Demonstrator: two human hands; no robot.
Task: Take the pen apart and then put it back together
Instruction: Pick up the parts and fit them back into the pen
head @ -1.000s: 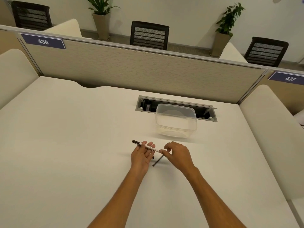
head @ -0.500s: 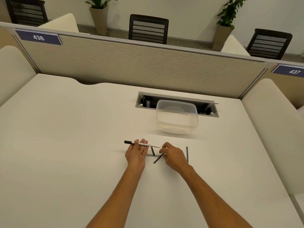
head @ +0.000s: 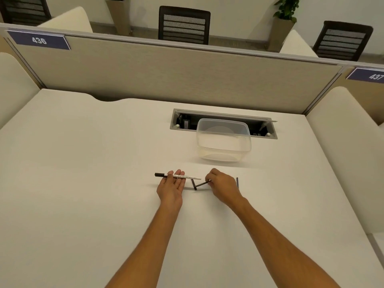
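The white pen barrel (head: pixel 188 176) with a black end lies across the straight fingers of my left hand (head: pixel 171 187), held palm up just above the white table (head: pixel 83 183). My right hand (head: pixel 221 185) pinches one end of a thin black pen part (head: pixel 201 184) that slants down to the left. A short black piece (head: pixel 194 185) lies on the table between my hands. A thin dark rod (head: pixel 237 182) lies on the table just right of my right hand.
A clear plastic container (head: pixel 224 140) stands beyond my hands, in front of an open cable hatch (head: pixel 223 125) in the table. A beige partition (head: pixel 176 73) closes the far edge. Padded side panels flank the table.
My right hand has taken hold of the thin black part and lifted its right end. The left hand still carries the white barrel. The camera has tilted slightly.
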